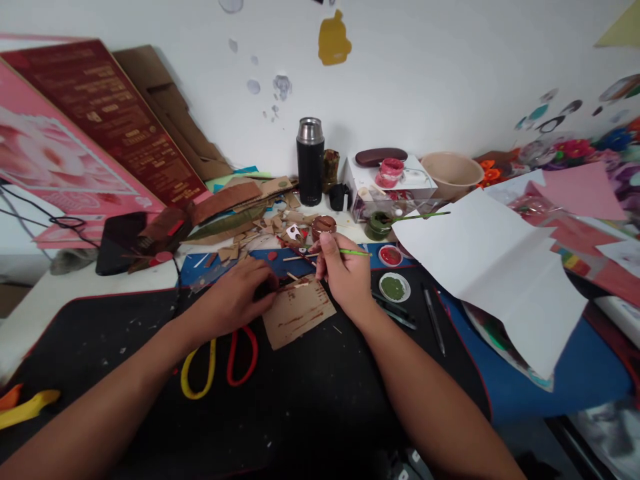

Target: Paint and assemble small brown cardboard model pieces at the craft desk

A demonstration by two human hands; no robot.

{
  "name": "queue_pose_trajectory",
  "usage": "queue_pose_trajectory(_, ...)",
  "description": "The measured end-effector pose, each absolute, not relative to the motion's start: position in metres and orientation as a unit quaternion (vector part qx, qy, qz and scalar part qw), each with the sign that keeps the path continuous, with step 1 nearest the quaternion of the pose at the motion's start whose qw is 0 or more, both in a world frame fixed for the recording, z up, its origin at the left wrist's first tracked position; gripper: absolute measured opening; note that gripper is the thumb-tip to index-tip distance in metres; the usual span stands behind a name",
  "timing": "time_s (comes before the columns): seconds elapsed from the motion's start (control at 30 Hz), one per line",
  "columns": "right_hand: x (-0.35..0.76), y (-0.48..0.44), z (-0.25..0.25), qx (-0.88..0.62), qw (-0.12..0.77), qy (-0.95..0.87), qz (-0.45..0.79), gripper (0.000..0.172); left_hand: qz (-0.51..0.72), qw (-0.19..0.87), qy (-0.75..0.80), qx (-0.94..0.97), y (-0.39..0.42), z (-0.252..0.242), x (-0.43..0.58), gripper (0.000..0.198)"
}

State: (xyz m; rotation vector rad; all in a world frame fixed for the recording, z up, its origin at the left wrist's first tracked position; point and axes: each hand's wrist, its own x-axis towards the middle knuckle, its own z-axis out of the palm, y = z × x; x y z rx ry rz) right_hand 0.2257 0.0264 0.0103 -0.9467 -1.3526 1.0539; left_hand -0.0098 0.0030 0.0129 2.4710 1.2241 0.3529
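Observation:
My right hand (pixel 341 270) is closed on a thin green-handled paintbrush (pixel 355 253), whose handle sticks out to the right. My left hand (pixel 243 293) is curled, its fingertips pressing the upper left edge of a brown-streaked cardboard piece (pixel 297 312) on the black mat (pixel 300 400). The brush tip is hidden behind my fingers, just above the cardboard. A small brown paint jar (pixel 323 227) stands just beyond my right hand. A red paint lid (pixel 391 255) and a green paint lid (pixel 395 287) lie to the right of it.
Scissors with yellow and red handles (pixel 220 367) lie under my left forearm. Cardboard scraps (pixel 250 233), a black flask (pixel 311 160), a white box (pixel 395 183), a beige bowl (pixel 453 173) and a green paint jar (pixel 379 225) stand behind. A folded white sheet (pixel 490 267) and two pens (pixel 433 317) lie to the right.

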Motion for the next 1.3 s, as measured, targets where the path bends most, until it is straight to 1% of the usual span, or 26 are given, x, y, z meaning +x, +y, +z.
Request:
queue_pose_trajectory(0.1,0.228,0.026,0.012,-0.41,0.57,-0.559,0.442,0.045,0.15,0.169,0.483,0.846,-0.001,0.016,-0.018,0.017)
queue_pose_trajectory(0.23,0.229,0.024,0.017,-0.411,0.592,-0.538,0.437,0.045,0.182,0.141,0.58,0.781,0.003,0.017,-0.029,0.017)
queue_pose_trajectory(0.43,0.224,0.016,0.019,-0.381,0.583,-0.572,0.432,0.046,0.211,0.187,0.689,0.668,0.015,0.022,-0.032,0.029)
queue_pose_trajectory(0.6,0.222,0.013,0.015,-0.353,0.562,-0.611,0.431,0.042,0.227,0.211,0.69,0.654,0.013,0.026,-0.029,0.033)
queue_pose_trajectory(0.83,0.222,0.012,0.018,-0.353,0.545,-0.632,0.423,0.043,0.245,0.221,0.681,0.654,0.008,0.028,-0.023,0.029)
queue_pose_trajectory(1.03,0.221,0.011,0.02,-0.342,0.539,-0.655,0.403,0.041,0.242,0.246,0.673,0.654,0.006,0.03,-0.021,0.031)
queue_pose_trajectory(1.17,0.223,0.013,0.02,-0.371,0.546,-0.646,0.383,0.042,0.244,0.256,0.675,0.648,0.004,0.027,-0.024,0.032)
queue_pose_trajectory(1.3,0.224,0.015,0.018,-0.377,0.572,-0.61,0.398,0.041,0.259,0.249,0.678,0.642,0.005,0.023,-0.029,0.032)
